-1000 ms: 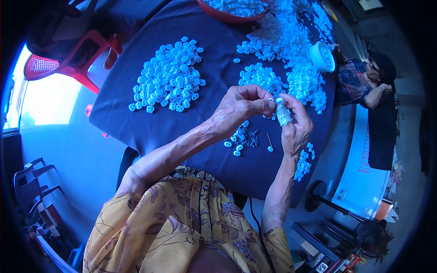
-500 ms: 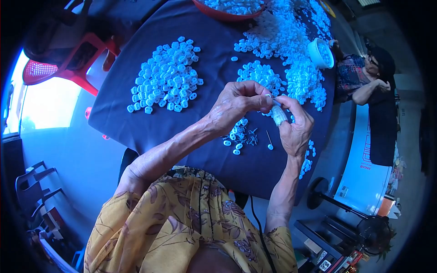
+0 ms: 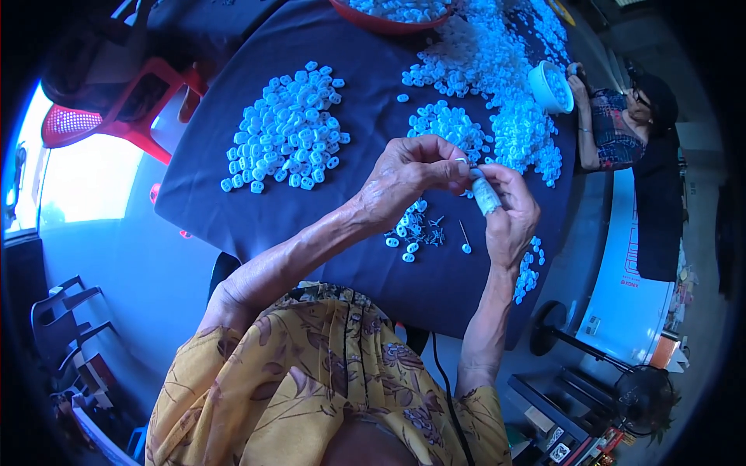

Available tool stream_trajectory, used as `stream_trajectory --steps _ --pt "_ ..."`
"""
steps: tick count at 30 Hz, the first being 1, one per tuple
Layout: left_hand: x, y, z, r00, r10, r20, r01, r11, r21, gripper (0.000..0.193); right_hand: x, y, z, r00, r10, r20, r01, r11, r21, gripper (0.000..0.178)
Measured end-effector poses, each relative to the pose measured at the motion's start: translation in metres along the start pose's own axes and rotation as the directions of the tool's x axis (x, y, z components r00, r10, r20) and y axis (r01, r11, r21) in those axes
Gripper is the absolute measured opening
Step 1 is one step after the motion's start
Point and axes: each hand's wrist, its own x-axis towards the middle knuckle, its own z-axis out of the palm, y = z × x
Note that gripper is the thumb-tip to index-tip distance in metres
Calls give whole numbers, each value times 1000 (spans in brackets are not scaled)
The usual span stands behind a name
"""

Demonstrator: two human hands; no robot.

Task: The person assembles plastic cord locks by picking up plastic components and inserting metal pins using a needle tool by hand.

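My left hand (image 3: 412, 171) and my right hand (image 3: 509, 206) meet above the dark-covered table, fingertips pinched together around a small white plastic piece (image 3: 463, 161). The fingers cover most of it. A pale wrap (image 3: 486, 196) covers my right thumb. Just below the hands lie several white oval pieces with two holes (image 3: 405, 230), beside a scatter of small dark bits (image 3: 432, 231). A thin pin-like rod with a white piece at its end (image 3: 465, 247) rests nearer my right wrist.
Similar white pieces form a pile at left (image 3: 286, 128) and larger heaps at right (image 3: 528, 140). A white tub (image 3: 550, 88) and a red basin (image 3: 388, 23) stand farther back. Another person (image 3: 618, 128) sits at the right edge; a red chair (image 3: 116, 116) is at left.
My fingertips have closed nearer together over the small piece, and the right thumb has tilted. The other person's arm has moved toward the white tub.
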Motion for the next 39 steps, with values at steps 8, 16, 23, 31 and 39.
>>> stream_trajectory --steps 8,16,23,31,39 --pt "0 -1 3 1000 -12 -29 15 994 106 16 5 8 2 975 208 -78 -146 863 483 22" --pt "0 -6 3 999 11 -46 -4 992 130 13 5 1 7 978 185 -92 -108 838 535 23" --pt "0 -4 5 998 14 -56 -6 992 129 13 3 -1 5 989 107 -103 -49 890 454 30" --pt "1 -4 4 999 23 -48 -15 989 150 15 2 -11 6 984 121 -132 -74 946 316 32" --pt "0 0 3 999 -13 -33 19 984 176 15 0 -19 6 986 113 -122 -82 968 235 34"
